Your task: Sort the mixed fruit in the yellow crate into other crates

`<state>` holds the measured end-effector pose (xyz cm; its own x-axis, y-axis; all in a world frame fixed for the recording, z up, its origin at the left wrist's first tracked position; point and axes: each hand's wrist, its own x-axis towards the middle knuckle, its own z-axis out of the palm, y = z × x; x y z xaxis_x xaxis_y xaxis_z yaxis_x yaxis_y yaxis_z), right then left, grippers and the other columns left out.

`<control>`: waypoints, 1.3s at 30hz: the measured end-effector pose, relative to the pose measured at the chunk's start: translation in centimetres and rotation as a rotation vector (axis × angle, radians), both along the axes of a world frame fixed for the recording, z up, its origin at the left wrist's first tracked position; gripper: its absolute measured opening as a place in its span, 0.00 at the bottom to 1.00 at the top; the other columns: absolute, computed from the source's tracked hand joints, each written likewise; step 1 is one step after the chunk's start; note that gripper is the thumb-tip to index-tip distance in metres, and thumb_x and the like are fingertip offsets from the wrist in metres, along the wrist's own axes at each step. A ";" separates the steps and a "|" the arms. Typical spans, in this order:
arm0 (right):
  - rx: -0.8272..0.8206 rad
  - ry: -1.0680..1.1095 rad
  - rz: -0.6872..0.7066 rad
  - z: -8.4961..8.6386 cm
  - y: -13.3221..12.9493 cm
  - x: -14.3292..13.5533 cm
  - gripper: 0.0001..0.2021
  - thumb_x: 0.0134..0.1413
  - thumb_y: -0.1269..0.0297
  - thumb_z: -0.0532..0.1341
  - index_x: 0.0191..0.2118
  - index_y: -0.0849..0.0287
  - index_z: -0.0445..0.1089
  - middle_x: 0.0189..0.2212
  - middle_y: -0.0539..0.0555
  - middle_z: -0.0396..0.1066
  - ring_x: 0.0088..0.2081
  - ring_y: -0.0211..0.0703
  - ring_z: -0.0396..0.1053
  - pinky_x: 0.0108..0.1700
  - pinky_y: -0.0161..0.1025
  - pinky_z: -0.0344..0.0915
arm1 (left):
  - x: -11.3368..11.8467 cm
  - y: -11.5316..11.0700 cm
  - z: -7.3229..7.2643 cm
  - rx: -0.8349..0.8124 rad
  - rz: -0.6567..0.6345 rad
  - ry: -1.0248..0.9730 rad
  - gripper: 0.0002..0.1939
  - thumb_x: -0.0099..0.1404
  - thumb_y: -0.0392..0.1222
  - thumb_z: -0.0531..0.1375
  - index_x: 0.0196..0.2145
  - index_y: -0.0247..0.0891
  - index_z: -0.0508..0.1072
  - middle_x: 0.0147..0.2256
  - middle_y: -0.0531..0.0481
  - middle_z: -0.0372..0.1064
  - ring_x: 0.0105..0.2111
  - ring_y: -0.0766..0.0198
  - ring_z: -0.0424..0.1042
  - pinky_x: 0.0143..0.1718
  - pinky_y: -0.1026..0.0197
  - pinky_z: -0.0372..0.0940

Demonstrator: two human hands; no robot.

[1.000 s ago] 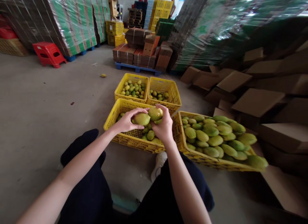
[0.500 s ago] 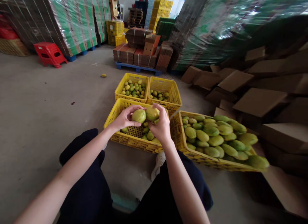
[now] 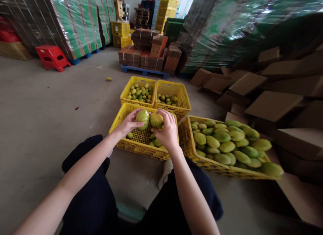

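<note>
My left hand (image 3: 130,123) is closed round a green-yellow papaya (image 3: 142,120), its thumb lying across the front. Close beside it, my right hand (image 3: 168,129) grips a yellower papaya (image 3: 156,120) from the right, fingers over the top. Both fruits are held side by side above a yellow crate (image 3: 137,146), with several smaller fruits (image 3: 156,142) in its right part and one (image 3: 130,135) at its left. To the right, a yellow crate (image 3: 214,166) is heaped with larger green-yellow papayas (image 3: 227,147).
Behind stand two yellow crates (image 3: 121,94) (image 3: 188,100) with smaller fruits. Loose cardboard boxes (image 3: 274,105) lie at the right. Flattened cartons (image 3: 131,58) rest on a blue pallet (image 3: 145,71). A red stool (image 3: 52,57) and one stray fruit (image 3: 108,79) are on the floor.
The papaya in my left hand has turned more upright and shifted slightly left. My right hand has moved a little left with its papaya, which has also turned.
</note>
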<state>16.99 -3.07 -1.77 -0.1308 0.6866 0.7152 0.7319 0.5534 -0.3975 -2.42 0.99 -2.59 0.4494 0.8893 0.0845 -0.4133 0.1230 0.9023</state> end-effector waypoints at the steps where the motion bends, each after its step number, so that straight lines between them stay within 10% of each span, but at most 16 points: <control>1: 0.001 -0.010 0.000 0.0 0.0 -0.1 0.34 0.41 0.79 0.59 0.58 0.49 0.62 0.56 0.58 0.71 0.55 0.61 0.68 0.58 0.65 0.67 | 0.0 0.0 -0.1 -0.018 0.012 -0.003 0.34 0.46 0.41 0.76 0.50 0.42 0.71 0.51 0.43 0.77 0.53 0.50 0.75 0.53 0.54 0.68; 26: -0.452 0.450 0.221 1.5 -0.5 -0.9 0.30 0.42 0.53 0.74 0.53 0.50 0.68 0.48 0.53 0.76 0.50 0.54 0.74 0.57 0.54 0.69 | -1.3 -0.1 0.1 -0.014 0.109 0.048 0.33 0.48 0.43 0.75 0.51 0.41 0.72 0.49 0.42 0.77 0.52 0.48 0.75 0.51 0.52 0.70; 39: -0.947 1.628 0.254 -0.3 1.7 -3.8 0.17 0.51 0.46 0.61 0.39 0.54 0.67 0.33 0.55 0.75 0.32 0.47 0.72 0.28 0.40 0.72 | -1.3 0.0 0.2 -0.226 0.148 -0.220 0.28 0.61 0.56 0.59 0.57 0.46 0.71 0.52 0.46 0.76 0.44 0.58 0.78 0.41 0.58 0.74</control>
